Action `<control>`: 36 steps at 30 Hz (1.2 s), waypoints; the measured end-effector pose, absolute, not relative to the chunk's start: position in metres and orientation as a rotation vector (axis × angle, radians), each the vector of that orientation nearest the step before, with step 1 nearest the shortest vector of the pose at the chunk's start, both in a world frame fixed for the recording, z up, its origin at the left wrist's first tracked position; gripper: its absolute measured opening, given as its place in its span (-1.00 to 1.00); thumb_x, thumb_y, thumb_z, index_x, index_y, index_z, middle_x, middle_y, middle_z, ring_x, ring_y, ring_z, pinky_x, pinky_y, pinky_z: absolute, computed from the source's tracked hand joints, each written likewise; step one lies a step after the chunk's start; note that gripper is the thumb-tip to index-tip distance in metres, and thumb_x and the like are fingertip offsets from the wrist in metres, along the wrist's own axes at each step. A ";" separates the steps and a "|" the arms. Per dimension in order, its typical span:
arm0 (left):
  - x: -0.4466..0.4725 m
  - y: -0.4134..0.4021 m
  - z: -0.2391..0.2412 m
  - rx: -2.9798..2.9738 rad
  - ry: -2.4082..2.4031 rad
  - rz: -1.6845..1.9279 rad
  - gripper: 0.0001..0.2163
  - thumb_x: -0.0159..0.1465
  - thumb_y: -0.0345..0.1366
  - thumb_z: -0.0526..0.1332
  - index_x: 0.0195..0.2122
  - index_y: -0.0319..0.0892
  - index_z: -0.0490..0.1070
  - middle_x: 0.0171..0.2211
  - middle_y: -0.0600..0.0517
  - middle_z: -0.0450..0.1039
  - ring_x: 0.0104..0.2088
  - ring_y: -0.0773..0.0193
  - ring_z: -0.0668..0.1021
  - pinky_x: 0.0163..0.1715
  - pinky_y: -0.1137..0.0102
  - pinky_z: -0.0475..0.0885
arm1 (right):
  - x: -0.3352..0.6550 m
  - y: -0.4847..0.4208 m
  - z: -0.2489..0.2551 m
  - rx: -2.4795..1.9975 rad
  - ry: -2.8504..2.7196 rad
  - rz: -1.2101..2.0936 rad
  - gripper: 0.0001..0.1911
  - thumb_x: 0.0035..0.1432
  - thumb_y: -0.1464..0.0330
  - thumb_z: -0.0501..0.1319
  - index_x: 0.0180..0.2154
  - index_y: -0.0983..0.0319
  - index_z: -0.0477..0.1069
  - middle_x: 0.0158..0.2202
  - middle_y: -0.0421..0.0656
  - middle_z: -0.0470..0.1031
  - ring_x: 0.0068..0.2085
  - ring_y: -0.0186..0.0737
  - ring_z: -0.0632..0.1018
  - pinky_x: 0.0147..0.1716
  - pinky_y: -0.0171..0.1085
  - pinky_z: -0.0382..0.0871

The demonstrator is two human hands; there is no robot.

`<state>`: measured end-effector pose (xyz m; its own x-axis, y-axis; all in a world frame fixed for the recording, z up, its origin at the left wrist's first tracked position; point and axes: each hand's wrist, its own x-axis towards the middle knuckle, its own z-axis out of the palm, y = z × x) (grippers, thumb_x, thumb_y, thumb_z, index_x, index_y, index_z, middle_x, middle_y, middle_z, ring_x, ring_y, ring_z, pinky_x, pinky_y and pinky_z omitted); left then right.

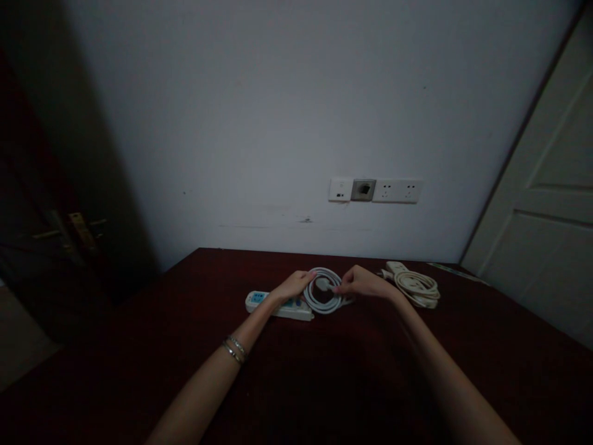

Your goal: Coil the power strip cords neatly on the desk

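A white power cord [309,295] is wound into a round coil above the dark red table. My left hand [293,285] is closed on the coil's upper left side. On the right, my right hand [357,283] pinches the cord close to its white plug [323,283], which shows inside the loop. Under my left hand and forearm lies a white power strip [291,313] with blue socket faces, partly covered by them. Whether the coil touches the table I cannot tell.
A second white power strip [395,267] with a cream cord [422,301] coiled over it lies to the right on the table [333,383]. Wall sockets [395,191] sit above the table's back edge. Doors stand at left [28,185] and right [551,247].
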<state>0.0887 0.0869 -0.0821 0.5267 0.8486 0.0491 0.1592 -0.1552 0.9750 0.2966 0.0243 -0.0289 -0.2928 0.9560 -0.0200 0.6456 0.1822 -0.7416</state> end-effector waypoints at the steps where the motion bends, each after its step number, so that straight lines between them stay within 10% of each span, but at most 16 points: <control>1: 0.089 0.087 -0.083 1.653 0.857 0.760 -0.55 0.09 0.09 0.13 -0.49 -0.29 0.40 -0.68 0.08 0.30 -0.70 0.43 0.35 -0.71 0.55 0.24 | 0.296 0.026 -0.030 -1.536 -1.986 0.900 -0.57 -0.26 0.05 0.33 -0.74 0.29 0.37 -0.75 -0.20 0.33 -0.68 -0.41 0.23 -0.67 -0.36 0.01; 19: 0.088 0.090 -0.085 1.575 0.789 0.714 -0.50 0.09 0.14 0.10 -0.54 -0.29 0.37 -0.68 0.05 0.32 -0.68 0.42 0.36 -0.68 0.53 0.17 | 0.284 0.041 -0.064 -1.381 -1.839 0.564 -0.69 -0.02 0.13 0.19 -0.33 0.23 0.33 -0.44 -0.19 0.43 -0.43 -0.28 0.40 -0.48 -0.33 0.20; 36: 0.094 0.087 -0.088 1.573 0.764 0.789 -0.76 0.11 -0.15 0.19 -0.43 -0.26 0.36 -0.64 0.08 0.32 -0.61 0.36 0.37 -0.56 0.48 0.24 | 0.255 0.055 -0.087 -1.147 -1.214 1.013 -0.61 -0.21 0.15 0.29 -0.35 0.21 0.28 -0.72 -0.32 0.27 -0.71 -0.35 0.27 -0.71 -0.32 0.14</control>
